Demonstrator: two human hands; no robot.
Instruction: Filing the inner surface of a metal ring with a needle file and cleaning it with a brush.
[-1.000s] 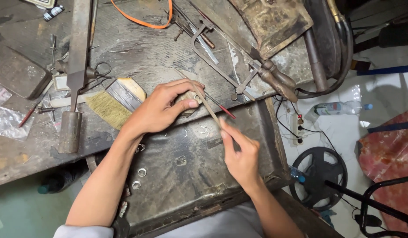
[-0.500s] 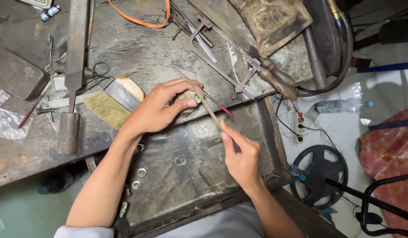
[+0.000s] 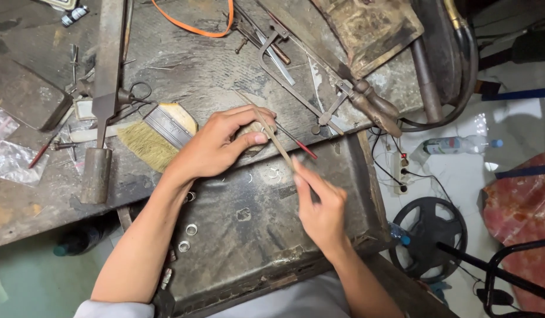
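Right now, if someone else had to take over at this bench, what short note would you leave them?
Left hand: pinches a small piece, too hidden to identify, against the bench edge.
Right hand: holds a thin file, its tip laid across that piece.
Nearby: a brush by the left wrist, a saw frame behind, several small rings on the dark tray below.
Done: cannot tell how far the filing is.
Left: the piece is not yet set down with the rings.
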